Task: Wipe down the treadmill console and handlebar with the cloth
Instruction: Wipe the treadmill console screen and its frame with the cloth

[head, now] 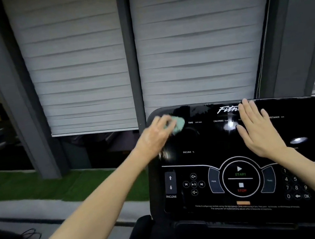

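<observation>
The black glossy treadmill console [210,142] fills the lower right, with a START/STOP dial, incline arrows and a number pad. My left hand [157,136] is closed around a pale green cloth [178,125] and presses it on the console's upper left corner; the hand and cloth are motion-blurred. My right hand [260,129] lies flat on the upper middle of the screen, fingers spread, holding nothing. No handlebar is clearly visible; a dark tray edge shows below the console.
Grey window blinds [80,69] and dark window posts [130,53] stand right behind the console. A strip of green artificial grass [42,183] and a grey ledge lie at the left. A black cable [31,237] loops at the bottom left.
</observation>
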A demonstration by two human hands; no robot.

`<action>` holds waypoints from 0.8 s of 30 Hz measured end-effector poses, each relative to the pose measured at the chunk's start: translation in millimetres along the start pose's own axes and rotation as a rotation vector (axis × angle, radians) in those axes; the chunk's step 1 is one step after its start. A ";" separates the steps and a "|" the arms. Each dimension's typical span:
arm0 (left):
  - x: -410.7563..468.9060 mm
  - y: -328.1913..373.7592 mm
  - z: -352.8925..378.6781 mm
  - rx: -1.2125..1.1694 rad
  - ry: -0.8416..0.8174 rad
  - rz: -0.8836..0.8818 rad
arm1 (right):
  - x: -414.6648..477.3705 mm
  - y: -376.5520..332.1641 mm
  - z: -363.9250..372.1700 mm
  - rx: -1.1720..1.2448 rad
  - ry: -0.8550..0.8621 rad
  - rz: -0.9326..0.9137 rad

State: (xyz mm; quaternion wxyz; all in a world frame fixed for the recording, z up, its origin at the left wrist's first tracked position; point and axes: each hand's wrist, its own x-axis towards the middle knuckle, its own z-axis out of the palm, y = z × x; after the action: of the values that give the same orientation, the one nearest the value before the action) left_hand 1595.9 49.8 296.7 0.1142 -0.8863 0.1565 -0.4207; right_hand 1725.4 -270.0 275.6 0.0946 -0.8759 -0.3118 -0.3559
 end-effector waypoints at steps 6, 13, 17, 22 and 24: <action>18.8 -8.8 -4.0 -0.038 0.029 -0.008 | -0.4 -2.3 2.4 0.011 0.006 0.006; -96.1 40.6 20.5 -0.199 -0.074 0.061 | -0.7 -5.4 2.7 0.029 0.027 0.015; -160.3 74.0 30.1 -0.237 -0.266 0.164 | -0.3 -4.8 1.5 0.022 0.028 0.013; -130.8 63.0 18.0 -0.192 -0.213 0.212 | -0.1 -11.4 0.0 -0.017 -0.007 0.044; -97.7 50.2 15.5 -0.250 -0.157 0.133 | 0.8 -17.0 0.5 -0.017 -0.004 0.082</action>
State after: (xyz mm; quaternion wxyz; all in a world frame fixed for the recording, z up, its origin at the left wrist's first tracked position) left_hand 1540.6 40.9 201.0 0.0426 -0.9113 0.2566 -0.3191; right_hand 1715.7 -256.0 274.8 0.1012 -0.8893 -0.2727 -0.3528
